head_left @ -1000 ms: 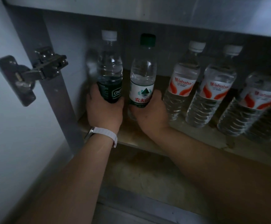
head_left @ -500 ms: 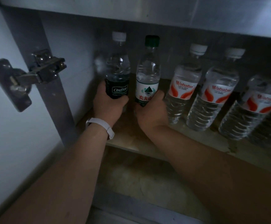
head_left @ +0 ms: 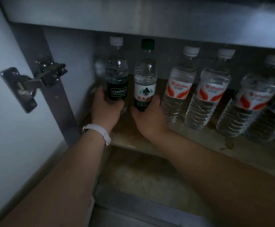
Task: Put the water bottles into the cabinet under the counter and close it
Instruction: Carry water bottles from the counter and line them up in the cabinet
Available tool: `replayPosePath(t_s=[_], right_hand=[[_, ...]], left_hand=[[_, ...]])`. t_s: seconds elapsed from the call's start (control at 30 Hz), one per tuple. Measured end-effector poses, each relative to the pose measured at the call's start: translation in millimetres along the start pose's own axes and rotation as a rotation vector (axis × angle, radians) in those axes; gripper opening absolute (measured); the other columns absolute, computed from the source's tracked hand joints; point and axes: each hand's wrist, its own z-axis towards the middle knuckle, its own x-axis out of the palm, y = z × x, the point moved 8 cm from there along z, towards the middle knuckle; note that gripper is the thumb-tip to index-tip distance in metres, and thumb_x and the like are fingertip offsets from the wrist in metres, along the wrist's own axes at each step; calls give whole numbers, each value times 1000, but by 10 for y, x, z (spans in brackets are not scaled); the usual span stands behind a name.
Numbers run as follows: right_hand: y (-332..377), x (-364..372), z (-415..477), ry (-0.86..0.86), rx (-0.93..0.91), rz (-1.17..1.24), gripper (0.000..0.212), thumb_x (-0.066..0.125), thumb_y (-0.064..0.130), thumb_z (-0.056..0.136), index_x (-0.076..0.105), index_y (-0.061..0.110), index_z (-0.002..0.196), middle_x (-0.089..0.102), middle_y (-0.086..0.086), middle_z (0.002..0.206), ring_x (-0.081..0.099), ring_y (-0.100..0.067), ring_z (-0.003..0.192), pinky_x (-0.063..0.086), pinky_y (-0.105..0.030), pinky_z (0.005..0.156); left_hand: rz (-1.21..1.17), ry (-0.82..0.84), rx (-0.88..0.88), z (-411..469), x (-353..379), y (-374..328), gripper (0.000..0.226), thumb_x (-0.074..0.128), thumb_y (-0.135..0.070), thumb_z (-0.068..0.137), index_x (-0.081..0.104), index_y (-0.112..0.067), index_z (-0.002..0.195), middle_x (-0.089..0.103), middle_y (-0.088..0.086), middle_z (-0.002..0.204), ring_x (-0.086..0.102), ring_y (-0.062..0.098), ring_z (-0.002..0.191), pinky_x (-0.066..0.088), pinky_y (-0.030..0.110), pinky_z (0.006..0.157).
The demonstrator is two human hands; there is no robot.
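Inside the open cabinet, my left hand (head_left: 106, 110) grips the lower part of a white-capped bottle with a dark Cestbon label (head_left: 116, 74). My right hand (head_left: 148, 118) holds a green-capped bottle with a white and green label (head_left: 144, 76) beside it. Both bottles stand upright at the left end of the wooden shelf (head_left: 130, 136), deep toward the back. To their right stands a row of white-capped bottles with red and white Wahaha labels (head_left: 179, 86).
The cabinet door (head_left: 5, 128) hangs open at the left on a metal hinge (head_left: 40, 79). The counter's grey front edge (head_left: 149, 17) runs overhead. A lower shelf (head_left: 141, 177) lies below the bottles.
Both hands have pushed their bottles further in toward the back of the shelf. My view has shifted down and slightly back.
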Motion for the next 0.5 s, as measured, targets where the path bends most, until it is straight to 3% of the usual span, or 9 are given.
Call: replayPosePath(t_s=[0.07, 0.13, 0.2, 0.3, 0.37, 0.5], right_hand=[[0, -56, -102, 63, 7, 29, 75, 65, 55, 72, 42, 21, 135, 59, -1, 131, 57, -20, 120, 50, -47, 99], [11, -152, -258, 152, -4, -4, 64, 64, 51, 81, 46, 22, 135, 60, 4, 126, 60, -18, 113, 53, -44, 94], [-42, -305, -402, 197, -45, -56, 54, 63, 41, 91, 45, 22, 138, 56, 8, 124, 58, -17, 114, 51, -37, 94], [-127, -603, -607, 212, -156, -199, 51, 57, 45, 94, 45, 26, 140, 54, 5, 132, 54, -14, 117, 46, -27, 90], [-188, -798, -719, 190, -264, -331, 49, 53, 48, 95, 47, 27, 138, 53, 5, 133, 52, -14, 117, 46, -30, 92], [-391, -1111, -978, 208, -401, -623, 53, 46, 54, 92, 50, 24, 137, 51, 2, 138, 47, -19, 124, 42, -36, 99]], left_hand=[[48, -44, 34, -197, -82, -38, 70, 71, -14, 87, 41, -28, 149, 55, -12, 141, 50, 6, 127, 41, 24, 104], [133, -46, 113, -443, -134, -123, 68, 68, -16, 90, 40, -29, 150, 47, -13, 149, 43, 2, 133, 33, 15, 106], [262, 5, 207, -692, -115, -187, 64, 65, -20, 91, 41, -29, 150, 45, -12, 150, 41, 1, 132, 31, 13, 103], [456, 83, 301, -1028, -32, -233, 57, 59, -38, 92, 45, -29, 147, 51, -3, 145, 46, 11, 130, 43, 36, 103], [534, 147, 372, -1257, 63, -304, 56, 56, -45, 91, 49, -26, 144, 55, 1, 139, 51, 21, 128, 46, 45, 102], [798, 268, 572, -1719, 295, -433, 55, 53, -45, 90, 57, -17, 137, 59, 9, 135, 54, 31, 123, 44, 46, 100]])
